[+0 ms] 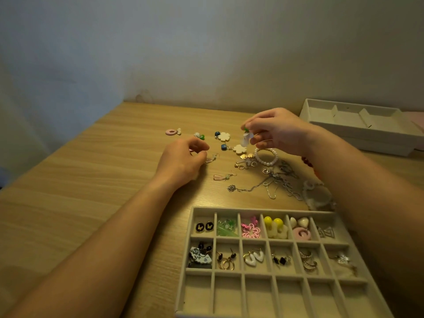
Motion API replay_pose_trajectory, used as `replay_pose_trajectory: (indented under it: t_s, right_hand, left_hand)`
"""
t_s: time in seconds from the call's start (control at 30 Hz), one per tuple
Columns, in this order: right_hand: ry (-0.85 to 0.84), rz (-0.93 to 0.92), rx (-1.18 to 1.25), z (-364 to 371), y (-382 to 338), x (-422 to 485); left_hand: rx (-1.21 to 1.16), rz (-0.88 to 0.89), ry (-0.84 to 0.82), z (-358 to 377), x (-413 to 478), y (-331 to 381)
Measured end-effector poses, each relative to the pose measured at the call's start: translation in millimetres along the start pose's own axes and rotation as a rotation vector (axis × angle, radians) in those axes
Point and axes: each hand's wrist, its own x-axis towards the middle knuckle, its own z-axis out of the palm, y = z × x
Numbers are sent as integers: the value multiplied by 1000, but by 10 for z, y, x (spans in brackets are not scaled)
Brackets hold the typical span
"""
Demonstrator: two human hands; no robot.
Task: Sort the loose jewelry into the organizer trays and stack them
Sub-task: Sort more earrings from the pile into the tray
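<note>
Far left on the bench (68,180): pink ring earring (171,132), flat, apart from the rest. Next along, green-and-white bead earring (199,135) lying loose, just beyond the knuckles of the left hand (183,160). That hand low on the wood, fingers curled, thumb and forefinger at a pink teardrop earring (211,158); touching it for certain, pinching or not impossible to tell. Just nearer, twin teardrop earring (223,176), hook pointing right. Then two white flower earrings (223,136) with blue beads, side by side.

Further right, the right hand (277,131) up above the bench, thumb and fingertips pinching a green-topped white drop earring (246,137), long axis hanging straight down. Seemingly the mate of the loose bead earring, that one lying to its left and nearer the left hand, so probably best fetched from that side.

Under the right wrist, pearl bracelet (266,157) and tangled silver chains (275,187). Near right, organizer tray (252,211): two far rows filled with pairs, nearest row unfilled, on the person's side of both hands. Far right, second tray (358,131) against the wall
</note>
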Motion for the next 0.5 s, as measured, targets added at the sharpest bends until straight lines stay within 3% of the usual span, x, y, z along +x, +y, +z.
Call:
replay_pose_trajectory:
  t_s: [0.17,0.3,0.5]
  right_hand:
    - [5,67,-26,-119,87,-53]
    - [-138,125,-198,-193,136,-139]
    - [-253,147,-550,-109,103,-230]
  left_hand:
    - [13,82,-48,17,-26,100]
    - [76,159,-159,115,49,302]
    - [286,111,-241,276,191,496]
